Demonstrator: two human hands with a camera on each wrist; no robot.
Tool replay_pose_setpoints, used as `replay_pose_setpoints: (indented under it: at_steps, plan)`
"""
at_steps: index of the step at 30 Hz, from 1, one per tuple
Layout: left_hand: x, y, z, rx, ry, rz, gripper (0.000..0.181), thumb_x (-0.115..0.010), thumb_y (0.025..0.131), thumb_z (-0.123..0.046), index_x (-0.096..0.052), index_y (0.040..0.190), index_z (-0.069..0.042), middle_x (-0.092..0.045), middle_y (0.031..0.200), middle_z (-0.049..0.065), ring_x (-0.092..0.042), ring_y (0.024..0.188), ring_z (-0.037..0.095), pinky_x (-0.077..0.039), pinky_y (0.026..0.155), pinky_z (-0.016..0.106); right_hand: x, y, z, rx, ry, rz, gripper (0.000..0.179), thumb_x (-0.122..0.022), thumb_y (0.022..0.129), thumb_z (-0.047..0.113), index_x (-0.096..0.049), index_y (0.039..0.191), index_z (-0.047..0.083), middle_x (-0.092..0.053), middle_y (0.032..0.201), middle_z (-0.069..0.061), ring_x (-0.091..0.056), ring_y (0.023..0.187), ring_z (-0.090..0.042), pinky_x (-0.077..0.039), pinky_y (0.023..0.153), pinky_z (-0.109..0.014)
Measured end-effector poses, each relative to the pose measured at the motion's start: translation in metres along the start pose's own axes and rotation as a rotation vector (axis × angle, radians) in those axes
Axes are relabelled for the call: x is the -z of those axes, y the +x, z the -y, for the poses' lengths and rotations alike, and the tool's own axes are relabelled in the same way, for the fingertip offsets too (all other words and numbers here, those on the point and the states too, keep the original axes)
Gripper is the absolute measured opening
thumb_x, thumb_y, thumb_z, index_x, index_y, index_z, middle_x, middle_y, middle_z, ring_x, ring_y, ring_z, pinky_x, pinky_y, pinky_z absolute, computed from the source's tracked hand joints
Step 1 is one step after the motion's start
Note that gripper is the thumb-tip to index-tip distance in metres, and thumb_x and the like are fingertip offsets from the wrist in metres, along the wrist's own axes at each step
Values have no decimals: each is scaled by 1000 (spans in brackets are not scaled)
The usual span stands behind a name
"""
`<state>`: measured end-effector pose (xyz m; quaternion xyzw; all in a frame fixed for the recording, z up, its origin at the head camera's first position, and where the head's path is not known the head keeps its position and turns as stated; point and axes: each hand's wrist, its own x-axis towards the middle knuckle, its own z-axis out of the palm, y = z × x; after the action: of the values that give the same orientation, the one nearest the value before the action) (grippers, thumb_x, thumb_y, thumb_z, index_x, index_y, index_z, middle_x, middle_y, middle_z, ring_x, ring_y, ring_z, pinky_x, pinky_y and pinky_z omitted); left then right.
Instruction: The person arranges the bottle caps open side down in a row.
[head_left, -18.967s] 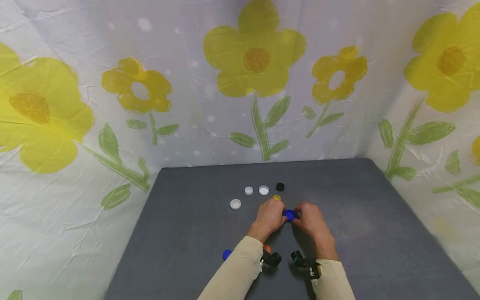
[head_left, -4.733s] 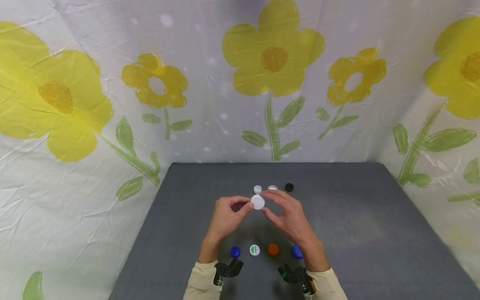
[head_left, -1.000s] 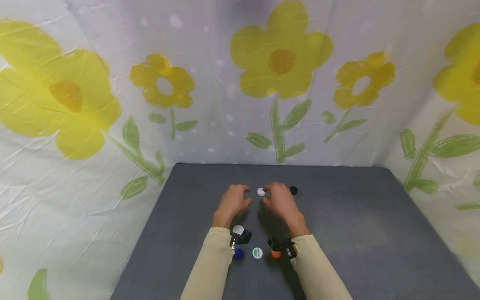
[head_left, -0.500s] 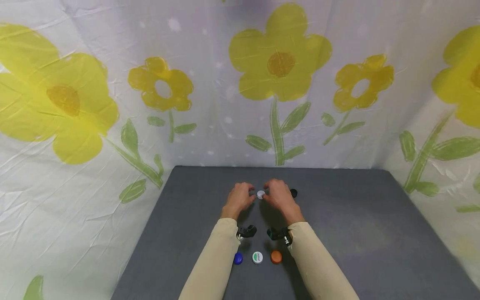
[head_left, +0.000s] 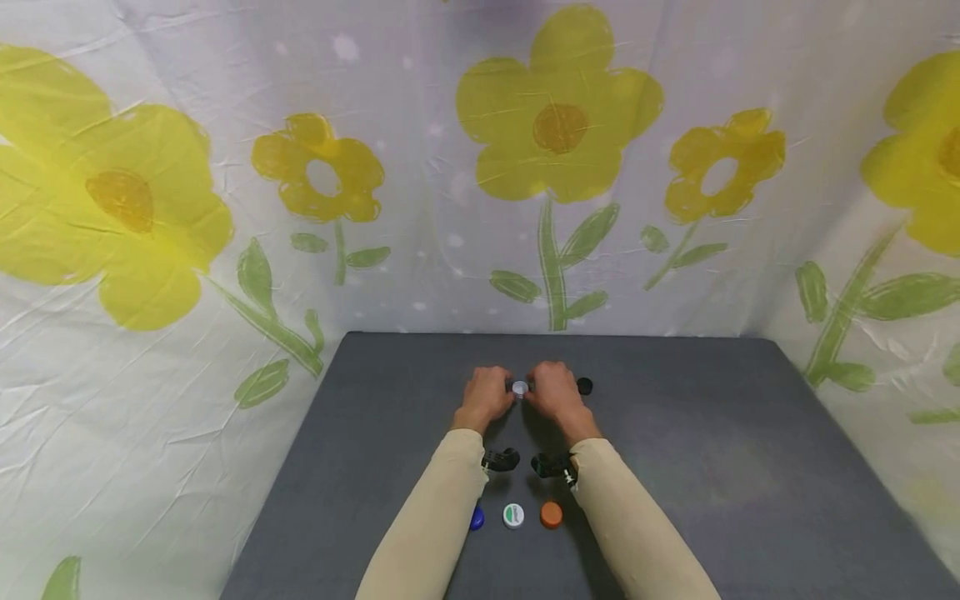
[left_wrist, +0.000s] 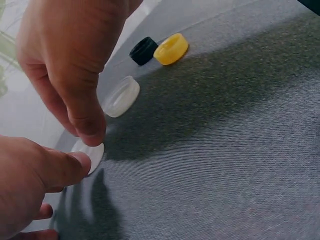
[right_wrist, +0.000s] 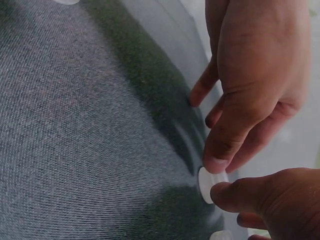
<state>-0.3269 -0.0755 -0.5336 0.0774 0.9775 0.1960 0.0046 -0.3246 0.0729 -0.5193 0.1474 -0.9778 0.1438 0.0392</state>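
A small white bottle cap (head_left: 520,389) lies on the far part of the grey table, between both hands. My left hand (head_left: 486,397) pinches it from the left, and my right hand (head_left: 556,392) pinches it from the right. In the left wrist view the two thumbs meet at the white disc, close to the cloth. Past the right hand, that view shows a clear-white cap (left_wrist: 121,97), a yellow cap (left_wrist: 171,49) and a black cap (left_wrist: 143,51). From the head, the right hand hides the clear-white and yellow ones.
Nearer the body, a blue cap (head_left: 477,518) partly covered by the left sleeve, a white-and-green cap (head_left: 513,516) and an orange cap (head_left: 551,514) form a row on the table (head_left: 720,467). A flowered curtain (head_left: 420,275) borders the table's far side.
Earlier the hands held a blue cap, then a larger white cap, which later lay nearer the body. Over the last second both hands have closed in on the small white cap.
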Motion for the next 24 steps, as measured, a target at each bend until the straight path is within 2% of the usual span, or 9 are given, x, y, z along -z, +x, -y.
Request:
replay_pose_setpoints:
  at_steps: [7, 14, 18, 24]
  plan:
    - [-5, -2, -4, 44, -41, -1, 28, -74, 92, -24, -74, 119, -19, -70, 125, 7, -54, 125, 34, -40, 106, 61, -6, 0, -1, 6, -11, -35, 17, -81, 85, 18, -81, 100, 12, -76, 96, -7, -67, 93, -34, -53, 86, -50]
    - [-5, -4, -3, 14, -22, -43, 20, -75, 91, -25, -78, 110, -19, -73, 114, 5, -61, 114, 31, -47, 97, 56, -5, 0, 1, 2, -8, -40, 15, -80, 85, 18, -81, 98, 13, -75, 91, -6, -67, 90, -33, -54, 84, -49]
    - [0, -6, -3, 1, -36, -53, 19, -75, 91, -25, -78, 109, -19, -74, 110, 3, -65, 107, 28, -51, 93, 50, -1, -2, 1, -12, 13, -14, 16, -78, 87, 20, -80, 102, 13, -76, 95, -6, -67, 94, -34, -53, 86, -49]
    - [7, -11, -4, -11, -86, -69, 21, -76, 90, -26, -78, 110, -18, -75, 111, 1, -68, 106, 23, -54, 91, 44, 10, -8, 5, -26, 84, -33, 18, -79, 86, 21, -80, 102, 12, -76, 99, -7, -68, 96, -33, -54, 84, -48]
